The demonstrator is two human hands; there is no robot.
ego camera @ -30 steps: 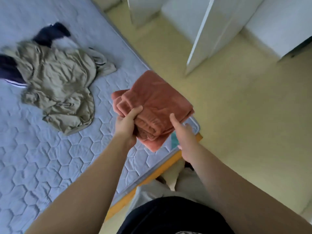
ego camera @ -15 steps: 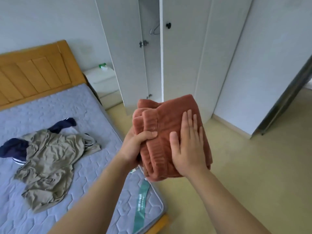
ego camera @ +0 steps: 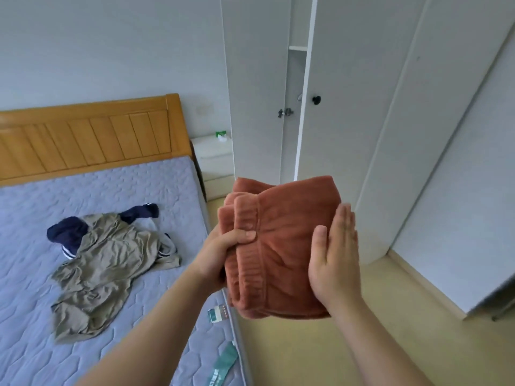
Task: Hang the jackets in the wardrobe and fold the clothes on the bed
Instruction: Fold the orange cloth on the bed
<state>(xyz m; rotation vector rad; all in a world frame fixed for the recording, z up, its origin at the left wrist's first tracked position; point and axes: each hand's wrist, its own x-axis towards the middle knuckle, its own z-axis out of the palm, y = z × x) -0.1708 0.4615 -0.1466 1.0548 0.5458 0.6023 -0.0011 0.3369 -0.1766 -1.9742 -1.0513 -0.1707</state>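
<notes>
A folded rust-orange fleece garment [ego camera: 281,246] is held in the air beside the bed, in front of the white wardrobe [ego camera: 348,121]. My left hand [ego camera: 220,252] grips its left edge, thumb on top. My right hand [ego camera: 333,260] lies flat against its right side, fingers straight and together. A crumpled khaki garment [ego camera: 103,268] lies unfolded on the grey quilted mattress [ego camera: 33,316], on top of a dark navy garment [ego camera: 69,232] with striped cuffs. The wardrobe doors stand slightly ajar, and a narrow gap shows a shelf inside.
A wooden headboard [ego camera: 89,135] runs along the back wall. A white bedside cabinet [ego camera: 214,160] with a small green object on top stands between bed and wardrobe. Pale yellow floor [ego camera: 376,316] stretches to the right of the bed.
The folded orange garment has been lifted off the mattress corner and carried towards the wardrobe. My right hand slid from its front face to its right side. My view rose to face the wardrobe.
</notes>
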